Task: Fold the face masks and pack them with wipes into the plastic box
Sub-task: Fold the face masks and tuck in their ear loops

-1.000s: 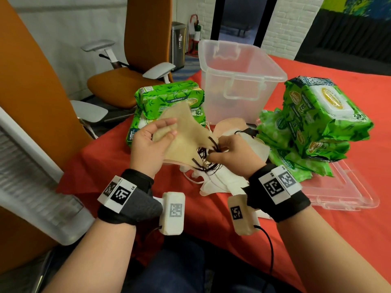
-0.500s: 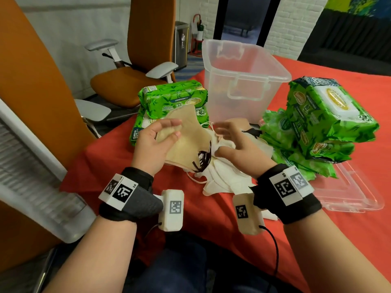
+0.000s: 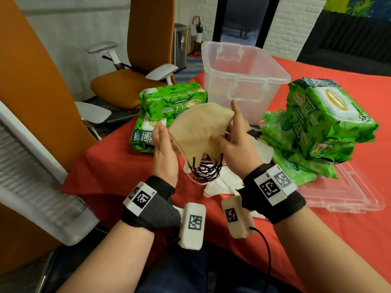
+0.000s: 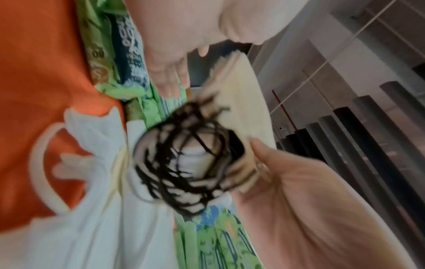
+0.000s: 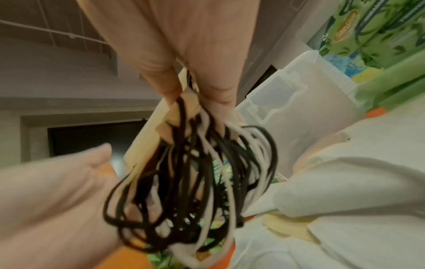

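A stack of tan folded face masks (image 3: 196,130) is held up above the red table, its black ear loops (image 3: 208,169) dangling below. My right hand (image 3: 226,132) pinches the stack's right edge between thumb and fingers, index finger pointing up; the right wrist view shows that pinch on the tan masks (image 5: 181,102). My left hand (image 3: 163,136) lies flat against the stack's left side with straight fingers. White masks (image 3: 222,187) lie on the table beneath. The clear plastic box (image 3: 273,66) stands empty behind.
Green wipes packs are stacked at the left (image 3: 171,102) and piled at the right (image 3: 330,121). The box's clear lid (image 3: 342,197) lies under the right pile. Orange chairs (image 3: 124,81) stand beyond the table's left edge.
The tan masks have been raised and turned upright, loops now hanging down. My right hand moved from the loops to pinch the right edge. My left hand loosened from gripping to lying flat.
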### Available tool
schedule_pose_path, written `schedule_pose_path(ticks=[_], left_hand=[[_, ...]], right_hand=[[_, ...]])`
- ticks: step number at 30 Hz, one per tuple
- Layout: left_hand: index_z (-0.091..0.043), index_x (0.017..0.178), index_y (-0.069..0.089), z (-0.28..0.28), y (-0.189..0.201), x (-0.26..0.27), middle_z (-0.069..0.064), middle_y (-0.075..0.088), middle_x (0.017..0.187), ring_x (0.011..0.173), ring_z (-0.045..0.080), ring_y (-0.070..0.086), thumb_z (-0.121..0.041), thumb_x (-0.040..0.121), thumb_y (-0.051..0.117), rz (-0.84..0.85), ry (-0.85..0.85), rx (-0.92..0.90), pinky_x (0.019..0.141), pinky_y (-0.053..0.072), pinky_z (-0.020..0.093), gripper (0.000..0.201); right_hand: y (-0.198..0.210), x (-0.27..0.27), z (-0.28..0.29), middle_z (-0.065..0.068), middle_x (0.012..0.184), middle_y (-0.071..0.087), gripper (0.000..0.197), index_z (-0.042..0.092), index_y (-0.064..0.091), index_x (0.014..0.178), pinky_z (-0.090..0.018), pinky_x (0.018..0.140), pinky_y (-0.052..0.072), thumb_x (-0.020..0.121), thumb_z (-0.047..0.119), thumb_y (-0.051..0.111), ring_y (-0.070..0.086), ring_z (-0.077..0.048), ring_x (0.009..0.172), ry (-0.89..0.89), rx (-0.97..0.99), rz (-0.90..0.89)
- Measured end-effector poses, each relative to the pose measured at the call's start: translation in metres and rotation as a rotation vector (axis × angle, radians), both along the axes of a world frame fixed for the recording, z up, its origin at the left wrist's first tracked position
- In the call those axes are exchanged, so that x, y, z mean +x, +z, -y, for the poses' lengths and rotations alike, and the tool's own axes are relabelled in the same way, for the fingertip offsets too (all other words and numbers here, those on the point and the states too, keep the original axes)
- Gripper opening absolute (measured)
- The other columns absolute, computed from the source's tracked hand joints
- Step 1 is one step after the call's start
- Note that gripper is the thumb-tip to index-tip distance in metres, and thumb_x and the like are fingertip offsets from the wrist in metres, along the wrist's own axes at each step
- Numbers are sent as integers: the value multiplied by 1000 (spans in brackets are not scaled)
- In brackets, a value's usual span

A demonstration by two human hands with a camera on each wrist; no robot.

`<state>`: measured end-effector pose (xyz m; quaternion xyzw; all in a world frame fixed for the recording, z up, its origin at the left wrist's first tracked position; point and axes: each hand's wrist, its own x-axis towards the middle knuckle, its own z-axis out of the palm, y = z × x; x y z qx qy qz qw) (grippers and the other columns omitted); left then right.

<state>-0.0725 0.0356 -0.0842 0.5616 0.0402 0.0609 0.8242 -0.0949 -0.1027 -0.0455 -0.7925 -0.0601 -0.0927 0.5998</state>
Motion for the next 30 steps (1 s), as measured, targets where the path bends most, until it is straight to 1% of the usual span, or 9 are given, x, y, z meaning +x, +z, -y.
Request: schedule_pose_path(ticks=[3,6,8,10,12,16,21,24,30], left_hand=[[-25,141,26,12,4,-4,-6,33,143,127,5,37,-47,93,42,47,-38,143,108,28,16,55],[-25,138,23,12,6,-7,12,43,140,120,16,49,-18,90,55,89,-21,70,110,35,40,58],[-32,133,29,7,5,-7,10,43,138,116,14,52,1,86,57,134,-5,65,109,36,42,64],[-43,123,43,0,-1,-3,2,45,137,125,17,47,-4,75,68,221,-15,144,110,34,46,67],[-39,109,58,-5,0,-2,-3,60,116,112,15,55,-7,67,69,255,-100,167,106,38,48,54],[-41,77,73,-10,0,2,-21,70,85,93,3,61,-9,64,70,247,-249,296,98,44,31,34],[-23,88,68,-9,2,3,-25,69,83,88,-11,61,18,78,51,196,-314,288,81,45,8,45],[-22,87,69,-8,0,2,-18,67,93,90,-10,61,16,80,51,187,-293,269,85,45,11,42],[-23,90,67,0,0,0,-15,65,93,86,-16,59,7,80,63,227,-284,302,79,40,2,32]], right_hand=[[-1,-1,0,-1,126,47,92,16,-18,145,-4,70,45,87,-10,49,54,9,89,68,-118,-44],[0,-3,4,-3,144,32,117,18,-25,142,-11,82,49,76,-11,67,44,-6,120,152,-155,-59],[0,-2,8,-11,147,32,123,24,-25,142,-16,74,53,71,-14,69,48,-17,119,193,-168,-75],[0,1,14,-17,128,51,120,29,-19,144,-21,63,54,72,-18,65,58,-16,92,171,-145,-102],[2,4,24,-13,93,58,114,31,-8,146,-35,68,53,72,-19,63,57,-20,72,76,-21,-116],[4,11,38,-12,82,58,90,21,23,144,-36,73,50,73,-12,67,57,-25,71,-35,73,-144],[3,28,75,-17,113,64,45,9,56,123,-27,81,40,82,24,69,59,-23,95,-253,-548,-245],[-2,37,97,-16,125,57,48,6,53,125,-30,86,41,82,18,69,53,-31,114,-293,-1025,-508],[-24,63,106,-22,124,53,66,-3,35,129,-40,90,44,79,19,72,50,-37,116,-317,-1223,-631]])
